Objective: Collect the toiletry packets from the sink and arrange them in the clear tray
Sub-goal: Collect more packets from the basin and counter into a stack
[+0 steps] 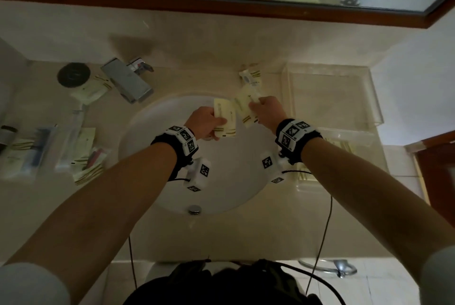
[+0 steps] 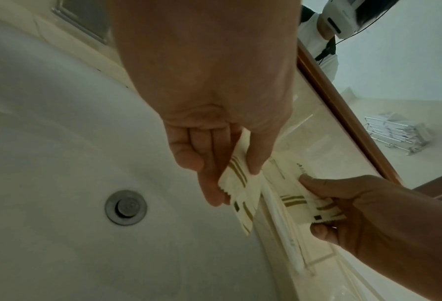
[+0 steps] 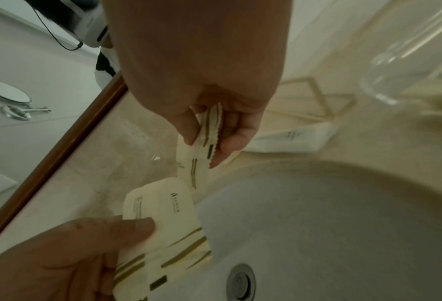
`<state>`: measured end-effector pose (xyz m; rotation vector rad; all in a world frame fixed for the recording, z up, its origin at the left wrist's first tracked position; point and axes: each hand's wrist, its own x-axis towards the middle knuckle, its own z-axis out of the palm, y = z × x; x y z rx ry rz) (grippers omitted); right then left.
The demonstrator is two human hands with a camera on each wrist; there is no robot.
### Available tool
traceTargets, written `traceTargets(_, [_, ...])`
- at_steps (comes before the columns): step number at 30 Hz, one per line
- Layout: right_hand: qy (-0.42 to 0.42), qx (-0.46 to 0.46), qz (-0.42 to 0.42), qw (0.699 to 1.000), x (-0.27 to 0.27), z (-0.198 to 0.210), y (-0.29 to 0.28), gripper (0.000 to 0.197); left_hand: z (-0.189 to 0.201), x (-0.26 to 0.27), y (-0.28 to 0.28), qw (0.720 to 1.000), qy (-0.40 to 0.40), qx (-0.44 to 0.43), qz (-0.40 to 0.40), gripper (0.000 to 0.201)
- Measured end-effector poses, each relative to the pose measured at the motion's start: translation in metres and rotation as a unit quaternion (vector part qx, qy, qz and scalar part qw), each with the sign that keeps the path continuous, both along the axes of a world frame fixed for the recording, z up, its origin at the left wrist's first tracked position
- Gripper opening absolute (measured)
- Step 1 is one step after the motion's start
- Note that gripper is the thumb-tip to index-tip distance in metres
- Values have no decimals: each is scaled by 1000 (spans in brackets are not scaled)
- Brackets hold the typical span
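Note:
Both hands hover over the far right rim of the white sink [image 1: 147, 157]. My left hand [image 1: 218, 123] grips cream packets with gold stripes [image 1: 225, 117]; in the left wrist view thumb and fingers [image 2: 214, 193] pinch their striped end [image 2: 245, 205]. My right hand [image 1: 256, 105] pinches another cream packet [image 1: 242, 105] by its serrated end, which hangs down in the right wrist view [image 3: 193, 169]. The two held packets nearly touch. One more packet [image 1: 251, 75] lies on the counter behind them. The clear tray [image 1: 369, 97] stands just right of my right hand.
A chrome faucet [image 1: 128, 80] and a black round lid [image 1: 73, 74] sit at the back left, with a packet [image 1: 88, 90] beside them. Several wrapped toiletries [image 1: 49, 152] cover the left counter. Gold-striped packets [image 1: 342, 144] show through clear plastic near the right wrist. The mirror's wooden frame [image 1: 221, 6] runs along the back.

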<state>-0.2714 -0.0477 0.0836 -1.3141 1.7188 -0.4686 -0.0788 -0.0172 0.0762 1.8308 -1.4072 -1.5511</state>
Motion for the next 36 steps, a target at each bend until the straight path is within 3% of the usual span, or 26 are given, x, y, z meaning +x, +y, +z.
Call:
traceTargets(5, [-7,-9,-23,1000,-40,13,17,32,8,-36,4,1000,-3,-8,-26,25])
traceTargets(11, [2,-22,-54,998,-99,24,39,27,14,-84,13,997,-19,-41,-64,35])
traceTargets(14, [5,-34,-60,998,-129,30,51,25,14,-106,18,996,-18,-49,-74,35])
traceTargets(17, [-10,-43,-82,996,-155,33,61,10,13,-126,22,995,-25,-54,-85,35])
traceTargets(22, [-21,-41,-106,993,-189,32,73,15,16,-154,26,993,-41,-71,-83,29])
traceTargets(30, [24,12,-37,999,-222,27,79,18,17,-182,24,993,-56,-76,-69,28])
traceTargets(36, [83,65,35,994,-217,13,86,24,20,-192,18,992,-62,-93,-51,28])
